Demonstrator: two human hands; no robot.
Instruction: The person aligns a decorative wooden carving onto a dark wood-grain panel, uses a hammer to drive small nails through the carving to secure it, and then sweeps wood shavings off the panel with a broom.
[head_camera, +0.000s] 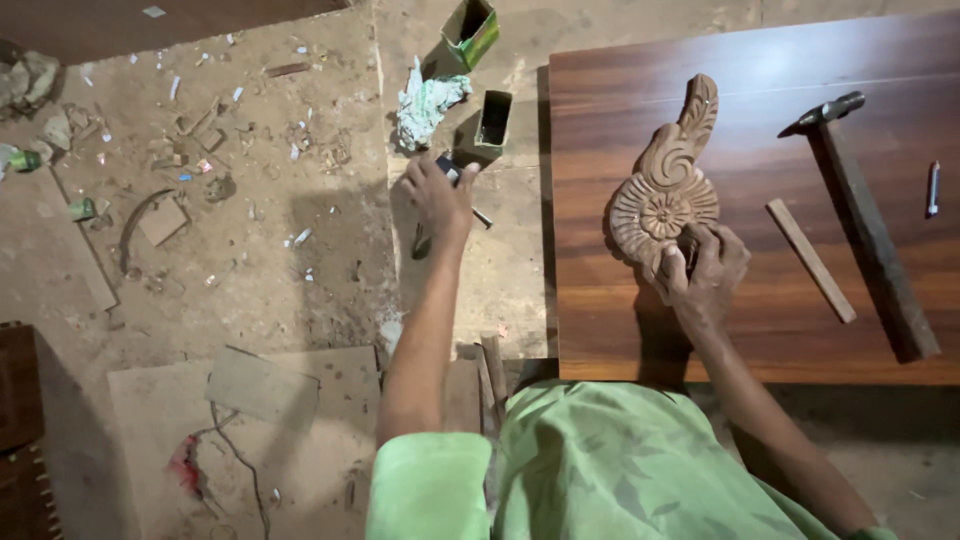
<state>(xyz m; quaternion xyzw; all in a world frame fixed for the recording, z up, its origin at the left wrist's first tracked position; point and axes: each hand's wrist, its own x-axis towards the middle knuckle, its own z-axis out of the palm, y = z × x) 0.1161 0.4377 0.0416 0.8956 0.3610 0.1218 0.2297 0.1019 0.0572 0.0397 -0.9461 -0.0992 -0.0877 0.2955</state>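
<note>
Right hand (705, 270) clamped on carved ornament (665, 190) near board's (760, 330) left edge, left hand (437, 195) closed round small dark object (447, 166)

Matt carved-wood ornament (665, 190) on seemingly glossy wooden board (760, 300)

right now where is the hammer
In the head view the hammer lies on the dark wooden board at the right, just right of a thin wooden stick and beyond the right hand.
</note>
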